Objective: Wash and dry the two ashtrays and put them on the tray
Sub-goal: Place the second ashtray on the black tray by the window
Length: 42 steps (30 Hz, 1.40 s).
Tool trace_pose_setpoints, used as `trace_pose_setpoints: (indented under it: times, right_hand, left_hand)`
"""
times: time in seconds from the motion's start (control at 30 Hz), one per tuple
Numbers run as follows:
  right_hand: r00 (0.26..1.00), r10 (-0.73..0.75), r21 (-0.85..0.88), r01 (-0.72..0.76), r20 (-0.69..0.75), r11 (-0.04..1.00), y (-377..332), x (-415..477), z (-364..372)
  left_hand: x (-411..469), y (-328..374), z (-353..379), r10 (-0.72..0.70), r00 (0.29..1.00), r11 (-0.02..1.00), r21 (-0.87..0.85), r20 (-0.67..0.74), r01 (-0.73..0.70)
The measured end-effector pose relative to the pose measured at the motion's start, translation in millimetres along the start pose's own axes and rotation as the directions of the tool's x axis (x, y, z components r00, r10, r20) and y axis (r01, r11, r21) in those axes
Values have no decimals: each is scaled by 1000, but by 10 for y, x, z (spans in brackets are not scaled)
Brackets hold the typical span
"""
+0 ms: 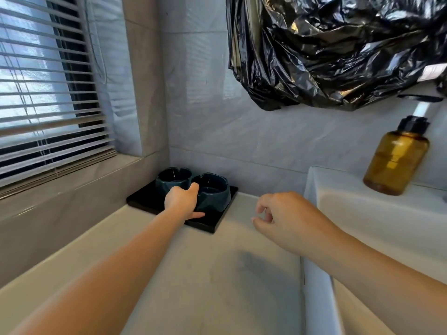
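My left hand (182,200) grips the right ashtray (215,193) on the tray (145,200); my right hand (285,218) hovers, loosely curled, empty.

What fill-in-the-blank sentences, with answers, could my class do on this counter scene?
1. The black tray holds ____ ashtrays.
2. The ____ hand touches the ashtrays.
3. The right hand hovers over the counter and holds ____.

Missing words: two; left; nothing.
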State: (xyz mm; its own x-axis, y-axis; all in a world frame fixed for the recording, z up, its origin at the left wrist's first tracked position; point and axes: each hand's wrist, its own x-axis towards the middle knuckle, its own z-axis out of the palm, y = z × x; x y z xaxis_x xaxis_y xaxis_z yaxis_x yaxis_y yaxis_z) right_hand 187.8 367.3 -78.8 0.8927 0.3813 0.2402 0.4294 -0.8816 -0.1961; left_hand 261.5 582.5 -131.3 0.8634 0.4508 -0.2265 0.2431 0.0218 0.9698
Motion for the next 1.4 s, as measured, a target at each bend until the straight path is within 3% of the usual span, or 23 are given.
trace_pose_setpoints:
  times: [0.23, 0.33, 0.43, 0.57, 0.63, 0.7, 0.73, 0.77, 0.87, 1.23, 1.4]
  right_hand:
    - [1000, 13, -5, -13, 29, 1000, -1, 15, 2]
    - [999, 14, -7, -13, 39, 1000, -7, 12, -3]
    - [999, 5, -16, -4, 42, 1000, -7, 3, -10]
    - [999, 10, -13, -9, 50, 1000, -9, 1, -10]
    - [999, 17, -17, -17, 52, 1000, -10, 0, -12]
    - [998, 23, -22, -22, 57, 1000, -9, 0, -10]
    - [998, 21, -29, -20, 59, 999, -8, 2, -5]
    - [998, 21, -39, -18, 63, 999, -10, 3, -3]
    - [997, 20, -48, -17, 70, 999, -11, 6, -5]
    - [997, 10, -72, -4, 81, 997, -26, -2, -15]
    - [995, 37, -69, -31, 91, 997, -16, 5, -6]
  left_hand:
    - [63, -4, 13, 4, 999, 997, 75, -42, 0]
    - [85, 1, 12, 48, 997, 982, 185, -60, -36]
    - [106, 5, -18, 125, 991, 893, 440, -45, -92]
    - [82, -51, -83, 215, 976, 765, 614, 41, -195]
    - [19, -136, -132, 441, 894, 540, 770, 85, -340]
    - [-43, -218, -196, 696, 676, 244, 807, 240, -538]
    - [-65, -246, -224, 744, 582, 139, 777, 327, -614]
    - [-68, -262, -248, 749, 541, 90, 749, 383, -656]
    - [-47, -265, -237, 718, 585, 135, 749, 378, -649]
    - [39, -198, -53, 731, 628, 232, 770, 265, -594]
    - [-45, -255, -135, 679, 696, 410, 665, 235, -624]
